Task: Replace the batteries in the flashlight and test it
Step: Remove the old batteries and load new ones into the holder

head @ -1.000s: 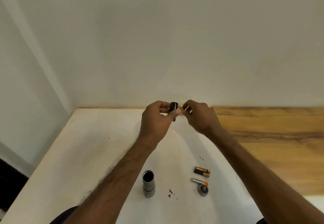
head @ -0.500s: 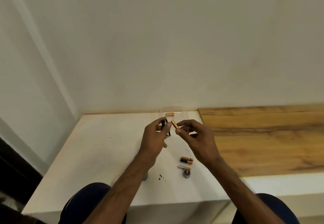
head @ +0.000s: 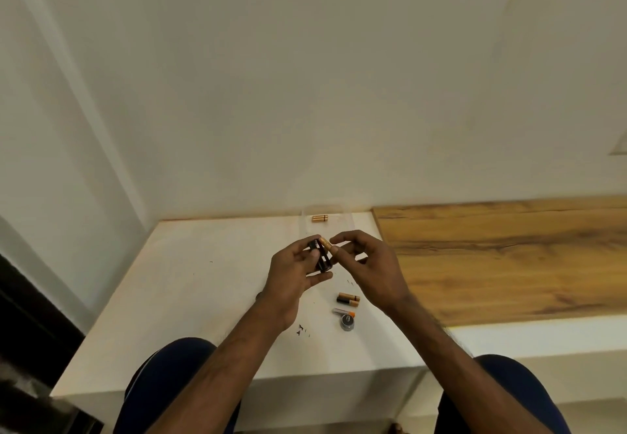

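A pale wall (head: 305, 94) fills the upper view. Below it a white table (head: 210, 284) runs up to the wall, and a wooden top (head: 509, 257) adjoins it on the right. Both knees, in dark blue trousers (head: 159, 386), sit at the table's near edge.

The two bare forearms reach forward over the table and converge, so the hands meet above its middle, lifted off the surface. The left hand (head: 291, 274) grips a black battery holder (head: 323, 260) with the thumb across its top and the fingers curled underneath; the holder tilts, its upper end leaning left. The right hand (head: 369, 264) pinches a gold battery (head: 325, 243) between thumb and forefinger, the other fingers loosely bent. The battery's far end touches the top of the holder.

On the table just below the right hand lie two gold-and-black batteries (head: 348, 299) side by side, then a silver battery with an orange end (head: 342, 312), then a round grey cap (head: 347, 321) touching it. Two more gold batteries (head: 320, 218) lie by the wall. A few dark flecks (head: 301, 329) are near the left wrist.
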